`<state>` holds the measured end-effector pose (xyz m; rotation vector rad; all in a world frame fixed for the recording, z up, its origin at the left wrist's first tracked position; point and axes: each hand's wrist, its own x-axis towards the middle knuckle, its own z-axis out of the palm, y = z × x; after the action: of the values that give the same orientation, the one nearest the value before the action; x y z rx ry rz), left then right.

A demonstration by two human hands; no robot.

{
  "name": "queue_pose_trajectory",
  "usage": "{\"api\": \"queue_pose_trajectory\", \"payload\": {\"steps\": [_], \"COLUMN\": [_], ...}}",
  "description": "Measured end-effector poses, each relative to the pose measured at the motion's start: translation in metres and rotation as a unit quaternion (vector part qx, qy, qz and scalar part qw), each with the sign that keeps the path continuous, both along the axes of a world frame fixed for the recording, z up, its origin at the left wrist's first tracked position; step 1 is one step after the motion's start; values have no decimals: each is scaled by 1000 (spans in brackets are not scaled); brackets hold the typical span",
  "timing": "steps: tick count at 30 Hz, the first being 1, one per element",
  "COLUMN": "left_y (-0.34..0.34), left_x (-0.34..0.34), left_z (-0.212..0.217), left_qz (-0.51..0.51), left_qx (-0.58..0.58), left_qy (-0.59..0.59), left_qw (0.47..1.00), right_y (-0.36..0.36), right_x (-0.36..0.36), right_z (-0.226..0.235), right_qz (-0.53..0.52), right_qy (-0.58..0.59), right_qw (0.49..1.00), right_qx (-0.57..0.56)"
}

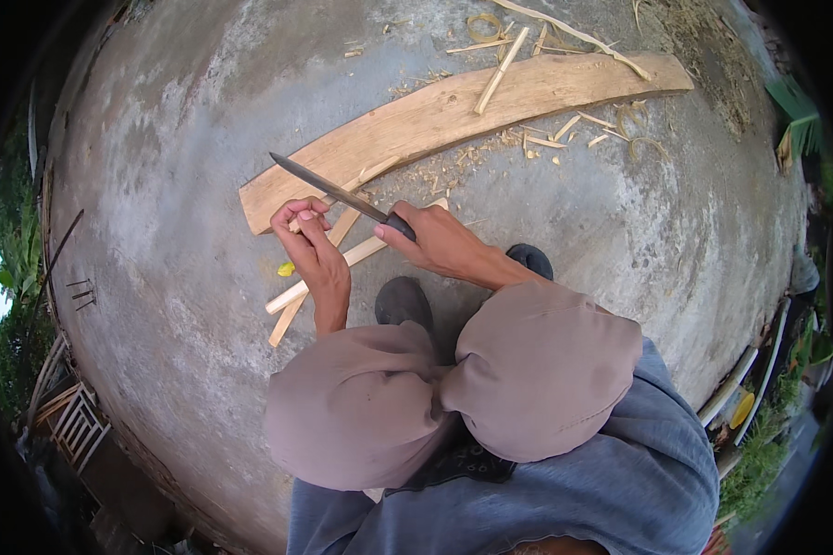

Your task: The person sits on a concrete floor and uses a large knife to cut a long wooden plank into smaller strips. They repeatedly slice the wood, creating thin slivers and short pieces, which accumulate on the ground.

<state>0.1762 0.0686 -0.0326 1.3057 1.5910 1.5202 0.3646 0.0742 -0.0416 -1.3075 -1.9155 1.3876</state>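
1. Knife (335,191) in head view: long dark blade runs up-left from the right hand (435,242), whose fingers (400,228) are wrapped tight round the dark handle. Blade passes just above the left hand (313,242) and over the near end of the plank.
2. Left hand: fingers (304,218) curled narrow, pinching a thin wood strip (342,227) just under the blade; the exact contact point of blade and strip is hidden by the fingers.
3. Two more wood slats (317,282) lie crossed on the ground under the left wrist; small yellow scrap (286,269) just beside them.
4. Wide curved plank (453,116) lies flat beyond the hands, with a thin stick (502,70) across it and chips and shavings (565,137) along its near edge.
5. Surface: bare grey concrete ground (157,185), outdoors. Person squats, knees (537,370) in tan trousers, dark shoes (403,301) below the hands.
6. Edges: green plants (14,185) left and right, wooden frame (74,425) lower left, pipes (740,379) at right.
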Motion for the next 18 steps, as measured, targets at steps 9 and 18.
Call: {"api": "queue_pose_trajectory", "payload": {"steps": [9, 18], "left_y": [1, -6], "left_x": [-1, -3], "left_z": [-4, -5], "left_qz": [1, 2], "left_qx": [3, 3], "left_qy": [9, 24], "left_qw": [1000, 1000], "right_y": [4, 7], "right_x": [7, -8], "right_z": [-12, -2], "right_qz": [-3, 38], "right_qy": [-21, -33], "right_qw": [1000, 998], "right_qx": [11, 35]}}
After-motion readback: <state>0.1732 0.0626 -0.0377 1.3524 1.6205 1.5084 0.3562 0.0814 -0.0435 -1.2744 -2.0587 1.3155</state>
